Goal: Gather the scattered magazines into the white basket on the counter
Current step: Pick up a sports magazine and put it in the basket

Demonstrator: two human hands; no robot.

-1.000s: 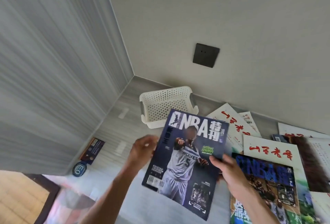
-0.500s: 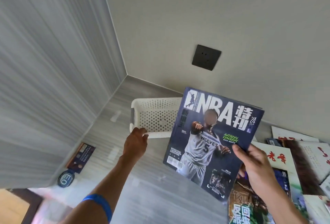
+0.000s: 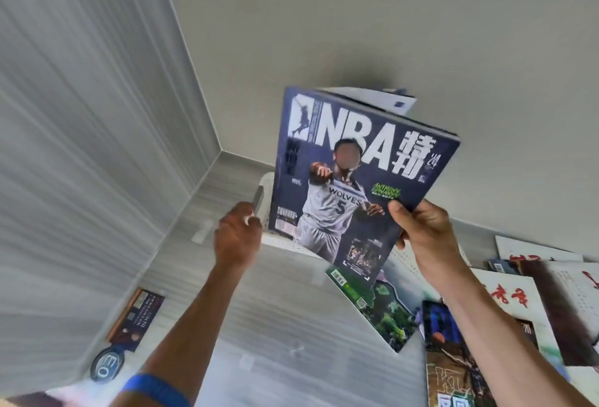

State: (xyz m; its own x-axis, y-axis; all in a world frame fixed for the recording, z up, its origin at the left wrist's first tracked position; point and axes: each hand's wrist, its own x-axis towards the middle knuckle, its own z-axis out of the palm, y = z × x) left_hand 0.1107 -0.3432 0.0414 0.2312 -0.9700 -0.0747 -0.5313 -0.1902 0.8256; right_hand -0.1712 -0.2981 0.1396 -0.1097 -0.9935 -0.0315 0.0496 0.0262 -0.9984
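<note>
My right hand [image 3: 421,231] grips a dark blue NBA magazine [image 3: 350,179] by its lower right edge and holds it upright above the white basket [image 3: 282,241]. The magazine hides most of the basket; only the left rim and a strip of perforated wall show. My left hand [image 3: 238,238] rests on the basket's left end, fingers closed over the rim. Other magazines lie on the counter at the right: a green-covered one [image 3: 385,316] just under the raised magazine, a white one with red characters [image 3: 509,296], and a basketball cover [image 3: 453,374] near the bottom edge.
The grey counter [image 3: 275,325] runs into a corner between a ribbed grey wall on the left and a plain wall behind. A dark leaflet [image 3: 137,316] and a round badge [image 3: 107,366] lie at the counter's left edge. A brown-covered magazine [image 3: 560,312] lies far right.
My right hand lifted the NBA magazine up and over the basket. My left hand let go of the magazine, reached forward and took the basket's left rim. The view tilted upward.
</note>
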